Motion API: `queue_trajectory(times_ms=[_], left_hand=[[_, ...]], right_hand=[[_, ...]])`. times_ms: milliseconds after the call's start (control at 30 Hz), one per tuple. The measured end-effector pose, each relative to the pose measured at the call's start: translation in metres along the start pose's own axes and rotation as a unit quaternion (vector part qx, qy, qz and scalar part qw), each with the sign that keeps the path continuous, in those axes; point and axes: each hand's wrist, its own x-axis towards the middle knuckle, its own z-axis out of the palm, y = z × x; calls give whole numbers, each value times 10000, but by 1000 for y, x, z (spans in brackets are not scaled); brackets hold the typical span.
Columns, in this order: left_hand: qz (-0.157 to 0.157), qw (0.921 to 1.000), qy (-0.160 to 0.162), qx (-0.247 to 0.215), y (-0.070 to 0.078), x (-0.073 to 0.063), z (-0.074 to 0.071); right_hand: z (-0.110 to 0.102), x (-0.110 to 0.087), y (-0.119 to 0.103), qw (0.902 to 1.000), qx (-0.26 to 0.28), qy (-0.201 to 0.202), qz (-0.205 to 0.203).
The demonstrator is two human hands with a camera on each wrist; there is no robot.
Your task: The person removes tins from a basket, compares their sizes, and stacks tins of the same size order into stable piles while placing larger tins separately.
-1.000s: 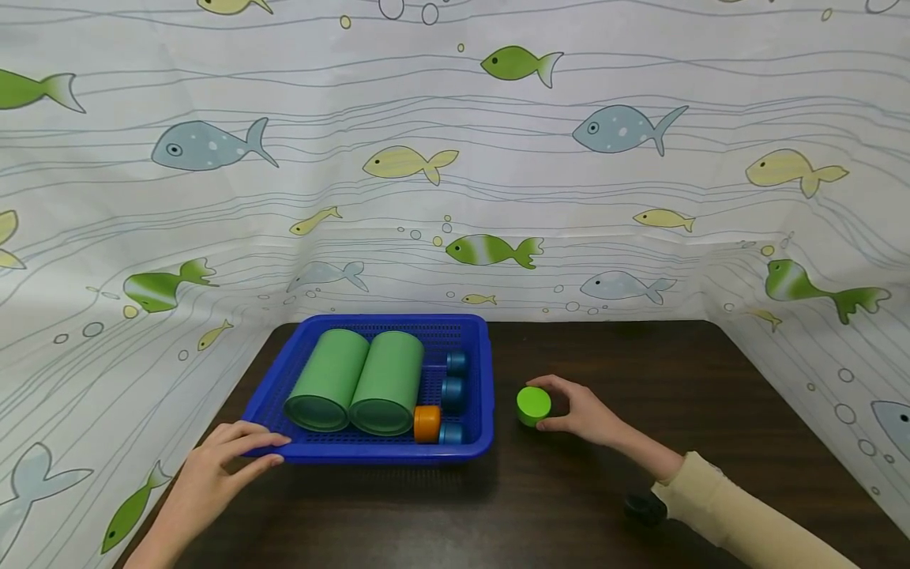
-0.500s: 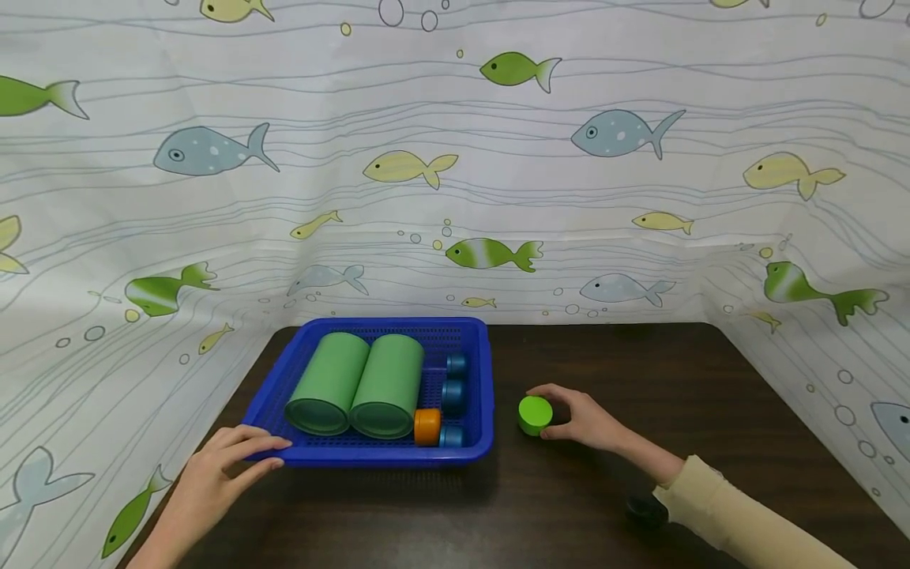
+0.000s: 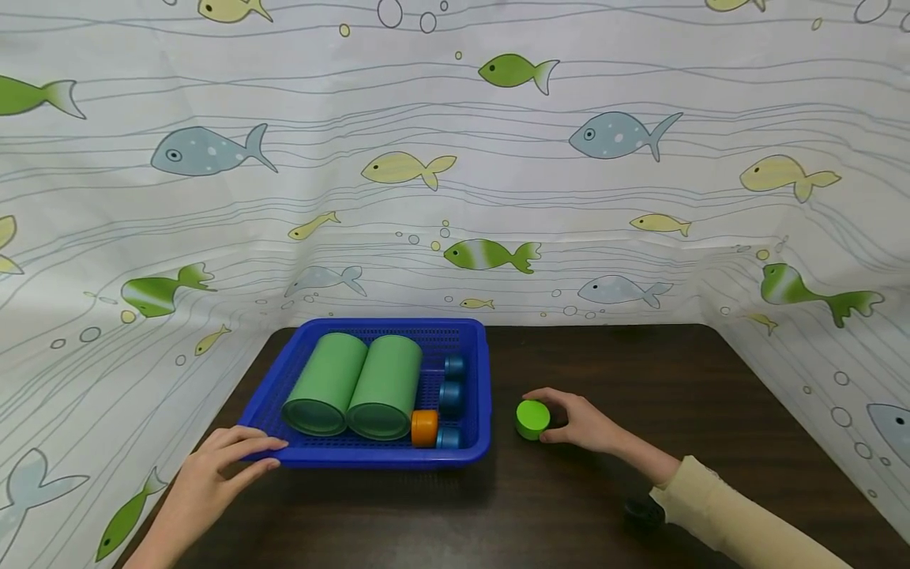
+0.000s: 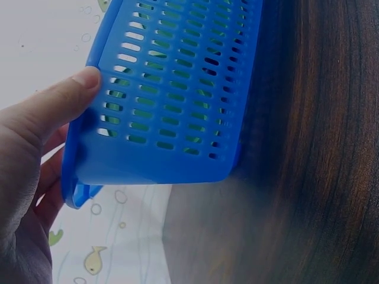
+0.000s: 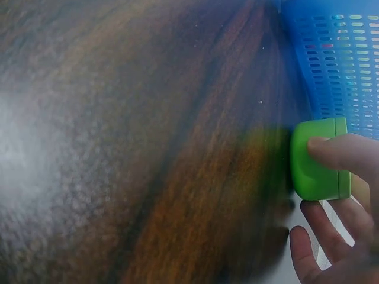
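My left hand (image 3: 213,466) grips the near left corner of the blue plastic basket (image 3: 384,455). In the left wrist view the thumb (image 4: 65,94) presses the outer side at the rim, with the other fingers behind it. To the right of the basket, my right hand (image 3: 579,421) holds a small round lime-green jar (image 3: 532,420) between thumb and fingers. The right wrist view shows the jar's side and lid seam, low over the dark table. Inside the basket, two large green cans (image 3: 325,385) lie side by side, beside an orange jar (image 3: 424,428) and 3 blue jars (image 3: 451,398).
The dark wooden table (image 3: 611,356) extends beyond the right hand. A white sheet with fish drawings (image 3: 455,197) walls off the back and both sides. A small black object (image 3: 643,512) shows under the right sleeve (image 3: 725,506).
My right hand and the green jar have shifted slightly toward the near side of the table. The left hand keeps its grip on the basket, which has not visibly moved.
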Motion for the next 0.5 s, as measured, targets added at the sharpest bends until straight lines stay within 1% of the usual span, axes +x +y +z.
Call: queue_trajectory(times_ms=[100,233,500], left_hand=[[25,10000,5,3,0,1,0],[12,9999,1,-123,0,1,0],[57,9998,-36,-165,0,0,0]], right_hand=[[-1,1,0,10000,-11,2,39],[-1,2,1,10000,-11,-37,5],[-3,0,0,9997,-12,-250,-64]])
